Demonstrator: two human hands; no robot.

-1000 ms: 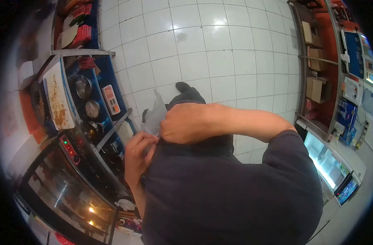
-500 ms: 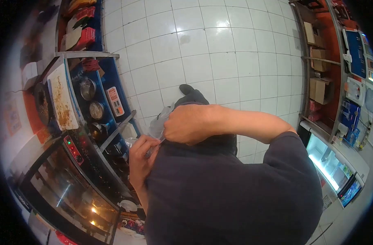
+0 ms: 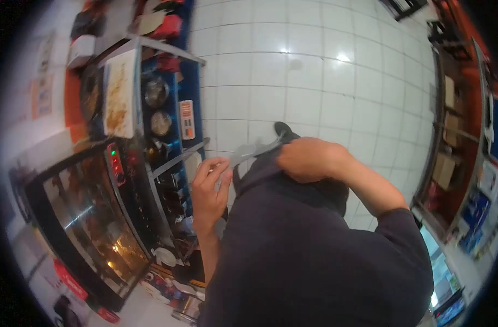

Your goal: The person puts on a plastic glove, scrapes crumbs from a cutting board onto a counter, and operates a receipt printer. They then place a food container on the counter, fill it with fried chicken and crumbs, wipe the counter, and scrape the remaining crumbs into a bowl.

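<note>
A thin, see-through plastic bag [image 3: 255, 153] is stretched between my two hands in front of my dark shirt. My right hand [image 3: 308, 159] is closed in a fist round one end of it. At the other end my left hand [image 3: 210, 188] pinches the plastic near its fingertips, with the thumb apart below. The right palm side is hidden from the camera. Motion blurs the bag, and I see nothing inside it.
At left stands a lit glass display cabinet [image 3: 93, 212]. Beyond it are a stained white board [image 3: 121, 95], metal bowls [image 3: 157, 91] and a calculator-like keypad device [image 3: 187, 120] on blue shelving. Cardboard boxes [image 3: 444, 170] fill a shelf at right. White tiles [image 3: 314, 82] cover the floor.
My right hand has moved right, away from the left, drawing the bunched bag out long between them. The camera view has shifted, so the shelves and cabinet appear further right.
</note>
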